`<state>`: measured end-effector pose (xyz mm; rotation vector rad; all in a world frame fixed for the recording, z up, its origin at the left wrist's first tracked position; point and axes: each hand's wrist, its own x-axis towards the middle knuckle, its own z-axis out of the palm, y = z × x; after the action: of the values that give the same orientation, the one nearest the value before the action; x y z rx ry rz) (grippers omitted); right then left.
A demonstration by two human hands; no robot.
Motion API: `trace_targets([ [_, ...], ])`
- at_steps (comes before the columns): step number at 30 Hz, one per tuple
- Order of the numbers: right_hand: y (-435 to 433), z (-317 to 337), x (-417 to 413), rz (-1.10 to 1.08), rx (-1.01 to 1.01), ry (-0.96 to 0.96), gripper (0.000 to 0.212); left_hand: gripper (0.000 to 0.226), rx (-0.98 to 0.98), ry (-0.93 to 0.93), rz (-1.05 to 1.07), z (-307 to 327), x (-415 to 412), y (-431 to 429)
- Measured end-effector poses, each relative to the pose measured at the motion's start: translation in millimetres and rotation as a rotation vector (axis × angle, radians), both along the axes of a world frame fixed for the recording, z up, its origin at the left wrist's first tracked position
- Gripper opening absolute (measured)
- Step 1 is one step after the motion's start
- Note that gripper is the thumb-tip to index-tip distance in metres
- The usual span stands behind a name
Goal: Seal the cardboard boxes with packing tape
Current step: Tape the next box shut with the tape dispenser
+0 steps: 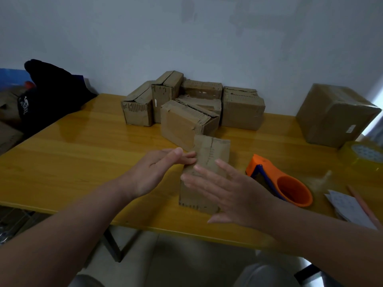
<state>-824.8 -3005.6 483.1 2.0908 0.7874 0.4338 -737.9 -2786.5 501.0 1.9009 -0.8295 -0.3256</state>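
1. Far to the left, a black bag (51, 96) slumps over the table's left edge. Its white lettering is too small to read.
2. Next comes the yellow wooden table (72, 158). A wide stretch of open tabletop runs from the bag to the left hand, and the front edge passes diagonally under both forearms.
3. At the back, close to the wall, a cluster of small boxes (242, 108) stands packed together. Their edges are ragged and show the corrugation.
4. The left hand (153, 172) is open with its fingers straight, and the fingertips touch the left side of the front box's top.
5. The front box (211, 154) stands between the hands near the table's front edge, just in front of the cluster's nearest box. A dark seam runs along its top.
6. The right hand (236, 193) is flat with its fingers spread over the box's near right corner. It is blurred, so I cannot tell whether it presses down.
7. An orange tape dispenser (279, 183) lies just right of the front box, with a narrow strip of table between them.
8. A large box (335, 114) sits at the right rear, well apart from the cluster, with open tabletop between.
9. A tape roll (364, 156) sits in front of the large box at the frame's right edge, and paper sheets (348, 206) lie near the front right edge.
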Motion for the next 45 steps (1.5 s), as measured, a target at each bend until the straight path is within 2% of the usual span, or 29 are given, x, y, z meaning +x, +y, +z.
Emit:
trace_targets([
  [3, 7, -10, -10, 0.03, -0.102, 0.016, 0.09, 0.055, 0.0, -0.001, 0.004, 1, -1, 0],
  [8, 21, 10, 3, 0.146, 0.105, -0.099, 0.08, 0.06, -0.026, 0.034, -0.014, 3, -1, 0],
  [12, 23, 5, 17, 0.116, -0.057, -0.154, 0.081, 0.06, -0.031, 0.058, -0.016, 3, 0, -1],
  [22, 27, 1, 17, 0.095, -0.071, -0.231, 0.085, 0.062, -0.016, 0.059, -0.02, 5, -1, -1],
  [26, 29, 5, 12, 0.089, -0.031, -0.195, 0.084, 0.06, 0.004, 0.053, -0.004, 7, -3, -2],
  [31, 29, 12, 8, 0.11, -0.026, -0.047, 0.074, 0.064, 0.024, 0.015, 0.011, 9, -4, -2],
  [38, 25, 9, 13, 0.049, 0.029, -0.02, 0.072, 0.063, 0.014, 0.019, 0.003, 7, -1, -2],
  [41, 24, 15, 11, 0.117, 0.042, 0.005, 0.072, 0.061, 0.024, -0.006, 0.004, 7, 1, -2],
  [45, 12, 23, 2, 0.263, 0.161, 0.052, 0.067, 0.063, 0.04, -0.043, 0.039, 10, -2, -5],
])
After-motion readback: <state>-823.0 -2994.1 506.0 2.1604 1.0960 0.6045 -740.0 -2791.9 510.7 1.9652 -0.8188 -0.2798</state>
